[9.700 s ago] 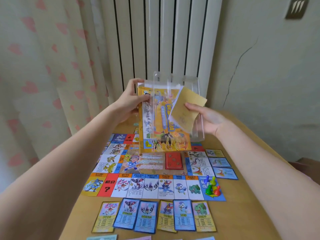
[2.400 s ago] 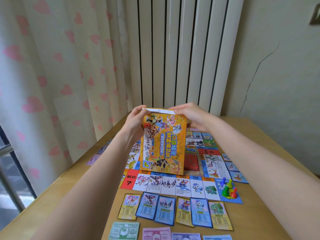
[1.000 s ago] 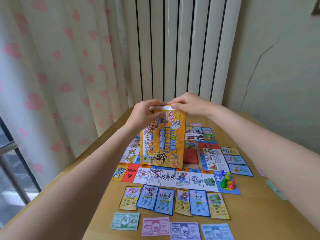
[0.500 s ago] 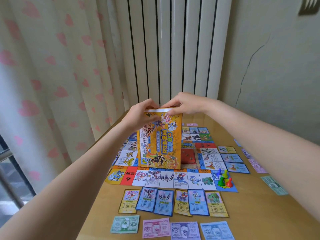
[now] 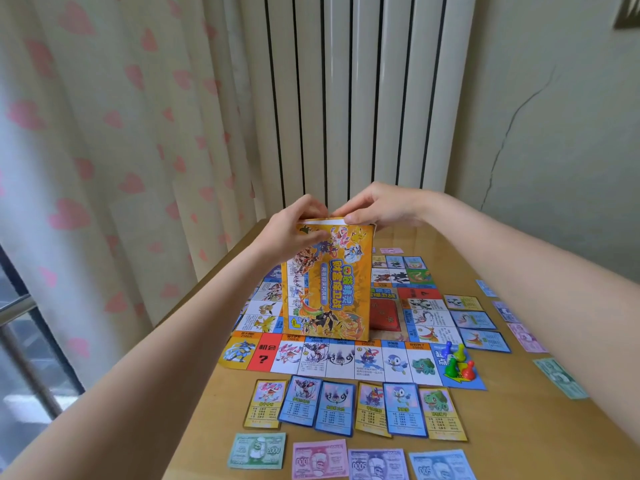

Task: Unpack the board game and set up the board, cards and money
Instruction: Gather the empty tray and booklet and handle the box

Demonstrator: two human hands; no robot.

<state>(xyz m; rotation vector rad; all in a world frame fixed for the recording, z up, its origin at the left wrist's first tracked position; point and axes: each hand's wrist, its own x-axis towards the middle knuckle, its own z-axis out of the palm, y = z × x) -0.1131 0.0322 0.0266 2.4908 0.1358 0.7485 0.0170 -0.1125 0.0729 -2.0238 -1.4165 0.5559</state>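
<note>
Head view: both hands [image 5: 346, 220] pinch top edge of upright game box [image 5: 327, 285], long axis vertical.

free: bare desk [image 5: 221, 403] strip left of board [image 5: 346, 358] | blocked: upright box [image 5: 327, 285] mid-board, pawns [image 5: 457, 362] near-right corner, cards [image 5: 353, 407] and bills [image 5: 349, 459] along near edge, bills right side

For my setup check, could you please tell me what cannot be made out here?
- Board centre, head view: hidden behind the upright orange box.
- Box top flap: covered by left hand and right hand.
- Banknotes along the bottom edge: cut off.
- Property cards' print: too small.
</note>
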